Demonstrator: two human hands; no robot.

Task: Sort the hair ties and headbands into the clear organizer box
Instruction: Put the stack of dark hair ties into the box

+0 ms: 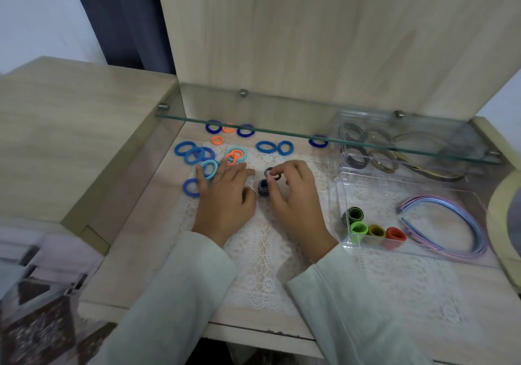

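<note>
Pinching a dark hair tie, right hand curls; left hand fingers lie straight.

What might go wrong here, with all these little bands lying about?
1. The right hand pinches a small dark tie close to a dark stack. The tie may slip, or the stack may topple.
2. The left hand rests among loose blue ties, and a careless sweep could scatter them.
3. The far ties lie under the glass shelf, so reaching for them risks a bump against its edge.
</note>
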